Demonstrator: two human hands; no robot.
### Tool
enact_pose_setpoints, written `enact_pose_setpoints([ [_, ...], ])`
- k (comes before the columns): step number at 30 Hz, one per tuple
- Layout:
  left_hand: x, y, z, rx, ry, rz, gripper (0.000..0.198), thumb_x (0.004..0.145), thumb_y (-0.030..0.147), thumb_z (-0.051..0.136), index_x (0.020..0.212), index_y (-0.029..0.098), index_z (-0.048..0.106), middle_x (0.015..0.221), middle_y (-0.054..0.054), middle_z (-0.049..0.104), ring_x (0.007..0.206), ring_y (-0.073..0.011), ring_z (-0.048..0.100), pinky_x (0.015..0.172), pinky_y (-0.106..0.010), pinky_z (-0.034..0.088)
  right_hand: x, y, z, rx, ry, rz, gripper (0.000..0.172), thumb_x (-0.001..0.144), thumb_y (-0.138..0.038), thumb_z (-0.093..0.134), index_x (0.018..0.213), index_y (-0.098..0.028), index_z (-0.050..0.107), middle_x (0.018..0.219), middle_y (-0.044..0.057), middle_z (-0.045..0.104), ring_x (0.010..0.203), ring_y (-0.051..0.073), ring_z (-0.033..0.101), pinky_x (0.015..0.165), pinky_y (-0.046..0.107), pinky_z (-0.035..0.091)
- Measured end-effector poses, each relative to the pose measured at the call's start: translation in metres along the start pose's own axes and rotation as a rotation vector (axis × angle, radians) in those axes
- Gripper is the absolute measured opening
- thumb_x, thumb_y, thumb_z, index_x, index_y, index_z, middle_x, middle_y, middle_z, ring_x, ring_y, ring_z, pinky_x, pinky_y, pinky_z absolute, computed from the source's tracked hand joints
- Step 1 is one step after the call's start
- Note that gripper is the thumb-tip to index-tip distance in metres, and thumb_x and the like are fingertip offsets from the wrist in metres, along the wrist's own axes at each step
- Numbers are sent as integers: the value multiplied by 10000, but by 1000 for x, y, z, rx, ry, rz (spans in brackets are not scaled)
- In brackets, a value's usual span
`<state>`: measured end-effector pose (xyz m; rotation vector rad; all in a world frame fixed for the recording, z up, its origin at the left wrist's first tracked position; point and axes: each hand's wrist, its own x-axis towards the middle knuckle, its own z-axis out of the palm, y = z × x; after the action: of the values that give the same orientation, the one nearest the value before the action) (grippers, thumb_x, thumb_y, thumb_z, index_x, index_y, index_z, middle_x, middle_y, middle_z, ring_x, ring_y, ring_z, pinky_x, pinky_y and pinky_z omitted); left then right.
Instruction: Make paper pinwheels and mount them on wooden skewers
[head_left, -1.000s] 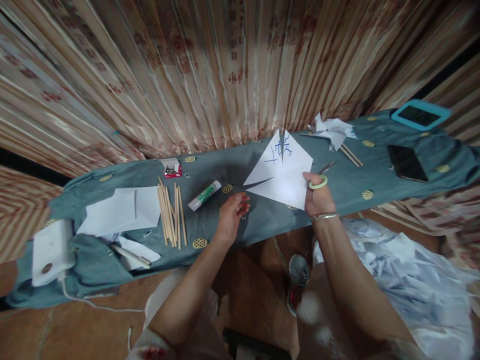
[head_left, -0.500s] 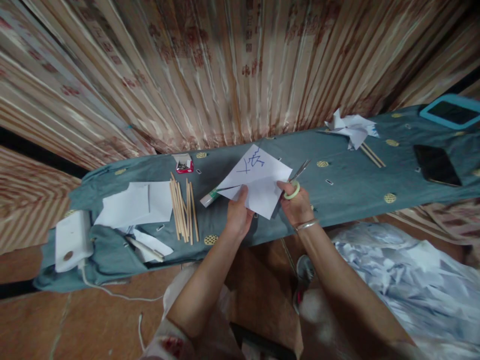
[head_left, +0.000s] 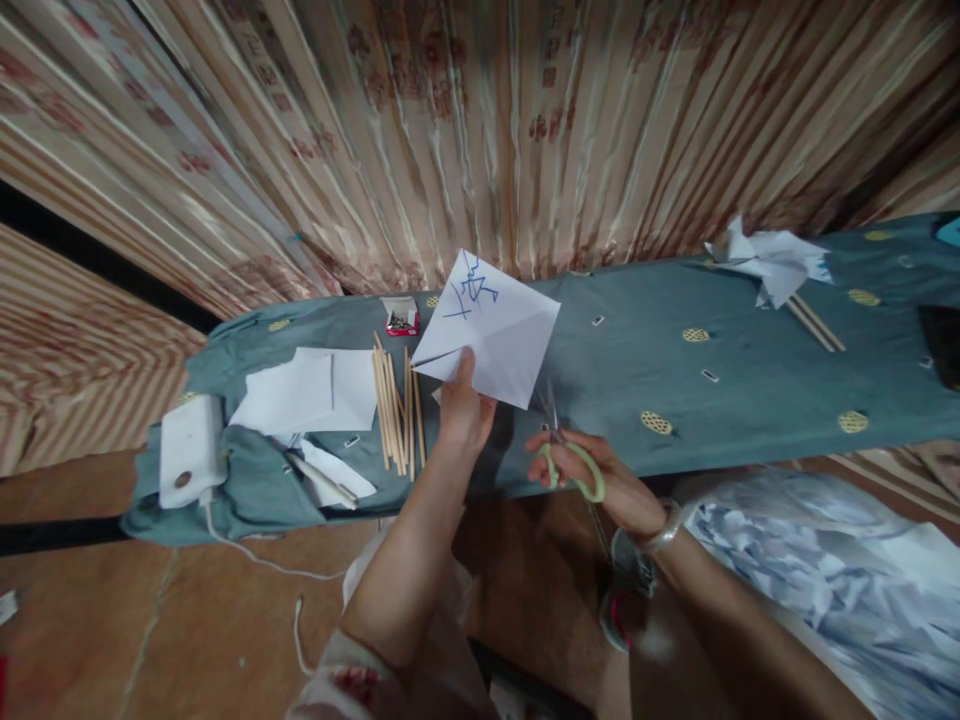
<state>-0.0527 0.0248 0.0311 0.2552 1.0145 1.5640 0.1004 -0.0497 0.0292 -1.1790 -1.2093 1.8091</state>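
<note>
A square sheet of white paper (head_left: 506, 330) with blue pen marks is pinched at its lower edge by my left hand (head_left: 465, 412), thumb on top. A slit runs inward from the paper's left corner. My right hand (head_left: 592, 475) grips a pair of scissors (head_left: 589, 478) by the pale green handles. Their blades point up beside the paper's lower right corner; blur hides how far apart they are. Left of the paper lie several thin wooden sticks (head_left: 390, 410). Behind these is a small red box (head_left: 403, 318) of small metal pieces.
White sheets (head_left: 289, 395), paper scraps with a pen (head_left: 322, 475) and a white corded device (head_left: 190, 450) lie at left on the green cloth (head_left: 622, 370). Paper pinwheels with sticks (head_left: 772, 262) and a dark phone (head_left: 941, 340) lie right. A plastic bag of white paper (head_left: 817, 590) stands below.
My right hand has drawn the scissors down, away from the paper's right corner, and turned them. My left hand has shifted the paper left and up. The view has swung right.
</note>
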Motion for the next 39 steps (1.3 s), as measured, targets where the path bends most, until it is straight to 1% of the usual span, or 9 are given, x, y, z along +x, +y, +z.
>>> enact_pose_setpoints([
  [2, 1, 1, 0, 4, -7, 7, 302, 889, 252, 573, 1177, 164, 602, 1185, -80, 682, 1144, -205, 615, 868, -258, 550, -2, 1, 3, -52, -49, 48, 467, 677, -599, 711, 877, -183, 644, 726, 24, 675, 626, 126, 578, 590, 252, 462],
  [4, 0, 0, 1, -12, -18, 11, 323, 875, 254, 597, 1185, 162, 599, 1183, -85, 683, 1133, -207, 622, 876, -267, 549, -2, 3, 4, -74, -61, 68, 461, 661, -590, 726, 859, -181, 644, 711, 17, 663, 624, 128, 582, 599, 256, 474],
  [8, -3, -4, 4, -59, -40, -2, 350, 862, 224, 614, 1203, 149, 591, 1179, -93, 686, 1106, -212, 637, 890, -287, 545, -2, 3, 3, -99, -47, 70, 430, 675, -566, 724, 854, -182, 650, 666, 4, 644, 614, 126, 576, 598, 250, 472],
  [11, -6, -5, 8, -61, -34, -37, 325, 893, 197, 565, 1214, 149, 587, 1163, -90, 693, 1090, -205, 645, 894, -293, 542, -2, 2, 0, -124, -25, 54, 406, 675, -542, 735, 841, -180, 658, 637, -7, 623, 596, 117, 557, 576, 237, 457],
  [18, -11, -7, 12, -113, -33, -76, 274, 907, 165, 531, 1166, 152, 620, 1116, -77, 710, 1045, -185, 664, 916, -294, 531, -2, 3, -3, -147, -15, 33, 442, 678, -565, 721, 852, -165, 648, 623, -15, 589, 584, 110, 533, 560, 238, 440],
  [23, -12, -9, 11, -123, -50, -81, 259, 919, 163, 511, 1147, 144, 633, 1083, -74, 719, 1002, -176, 678, 901, -288, 534, -1, 3, -3, -125, -11, 48, 445, 660, -565, 734, 840, -168, 645, 614, -18, 586, 572, 106, 527, 553, 240, 434],
  [30, -10, -10, 8, -134, -44, -81, 291, 909, 178, 537, 1188, 161, 615, 1094, -72, 716, 998, -174, 678, 863, -273, 543, 0, 1, -2, -93, 3, 43, 418, 638, -537, 760, 799, -164, 661, 575, -21, 583, 538, 98, 514, 517, 228, 420],
  [35, -8, -10, 7, -136, -41, -64, 298, 909, 177, 535, 1197, 179, 611, 1099, -65, 717, 993, -173, 679, 845, -266, 546, 2, 5, 0, -46, 36, 74, 425, 587, -514, 797, 793, -164, 672, 550, -35, 568, 517, 90, 511, 498, 220, 416],
  [39, -7, -9, 7, -129, -37, -69, 281, 916, 179, 521, 1180, 179, 618, 1058, -60, 727, 962, -167, 686, 810, -251, 553, 3, 6, 2, -20, 57, 90, 420, 559, -499, 813, 766, -163, 669, 513, -44, 557, 480, 77, 491, 473, 214, 397],
])
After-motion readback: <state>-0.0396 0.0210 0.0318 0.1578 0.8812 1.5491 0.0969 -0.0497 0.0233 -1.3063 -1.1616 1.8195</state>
